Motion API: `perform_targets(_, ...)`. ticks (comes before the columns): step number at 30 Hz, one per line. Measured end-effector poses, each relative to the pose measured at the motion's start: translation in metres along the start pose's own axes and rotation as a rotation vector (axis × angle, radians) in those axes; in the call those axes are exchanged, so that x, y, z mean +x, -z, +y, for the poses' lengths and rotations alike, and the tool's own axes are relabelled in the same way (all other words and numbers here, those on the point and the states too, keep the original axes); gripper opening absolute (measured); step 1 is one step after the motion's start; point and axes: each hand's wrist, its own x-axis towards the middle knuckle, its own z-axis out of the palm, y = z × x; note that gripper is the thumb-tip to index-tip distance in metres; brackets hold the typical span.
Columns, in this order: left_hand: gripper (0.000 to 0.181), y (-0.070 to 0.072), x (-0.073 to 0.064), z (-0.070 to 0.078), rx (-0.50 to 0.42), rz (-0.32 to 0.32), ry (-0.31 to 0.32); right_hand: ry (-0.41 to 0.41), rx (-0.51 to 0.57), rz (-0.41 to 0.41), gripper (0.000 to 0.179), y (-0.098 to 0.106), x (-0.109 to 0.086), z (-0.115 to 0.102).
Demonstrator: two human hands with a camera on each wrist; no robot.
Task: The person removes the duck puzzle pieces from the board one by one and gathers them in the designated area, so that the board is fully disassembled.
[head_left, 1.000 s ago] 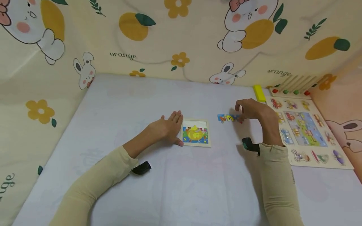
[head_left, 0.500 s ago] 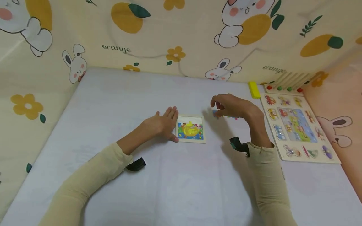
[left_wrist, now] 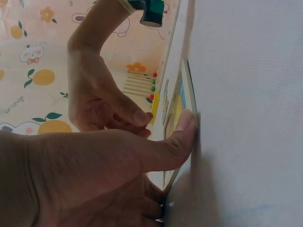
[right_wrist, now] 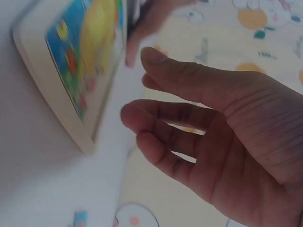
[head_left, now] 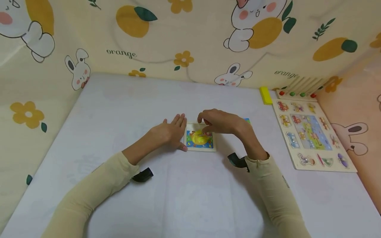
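A small square jigsaw tray (head_left: 200, 150) lies on the white table, filled in its lower part with a yellow duck picture; a pale strip shows along its far side. At its left edge, my left hand (head_left: 168, 135) rests with straight fingers, the thumb (left_wrist: 186, 120) touching the near corner. Just over the tray's far right part hovers my right hand (head_left: 221, 121), its thumb and fingers (right_wrist: 137, 118) loosely bent and no piece visible between them. A loose blue-green puzzle piece (head_left: 246, 120) peeks out behind the right wrist; other loose pieces are hidden by the hand.
At the right lies a large wooden picture-puzzle board (head_left: 324, 162). Behind it stand several sticks with red and green beads (head_left: 292, 94), beside a yellow block (head_left: 265, 96). A patterned cloth (head_left: 160, 39) rises at the table's back edge.
My right hand has moved left from the row of loose pieces to above the tray. My left hand stays at the tray's left edge. The head view has shifted slightly.
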Motion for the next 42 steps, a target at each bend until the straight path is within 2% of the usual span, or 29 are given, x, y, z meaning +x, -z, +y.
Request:
perform_targets(11,0.115,0.001,-0.001,0.000,-0.014,0.009,-0.016,-0.037,-0.065,-0.033,0.028,-0.022,0.016,-0.020)
perform_targets(19,0.115,0.003,-0.001,0.001,0.001,0.005,-0.003,-0.045,-0.051,0.017,0.023,-0.028,0.018,-0.024)
perform_targets(28,0.115,0.000,-0.002,0.000,0.001,0.006,-0.005,-0.047,0.001,0.029,0.024,-0.030,0.022,-0.024)
perform_targets(34,0.115,-0.001,-0.003,-0.002,-0.009,0.006,0.002,0.017,0.035,0.061,0.026,-0.029,0.024,-0.024)
perform_targets(42,0.115,-0.001,-0.002,-0.003,-0.033,0.008,-0.012,0.096,0.088,0.057,0.026,-0.029,0.024,-0.021)
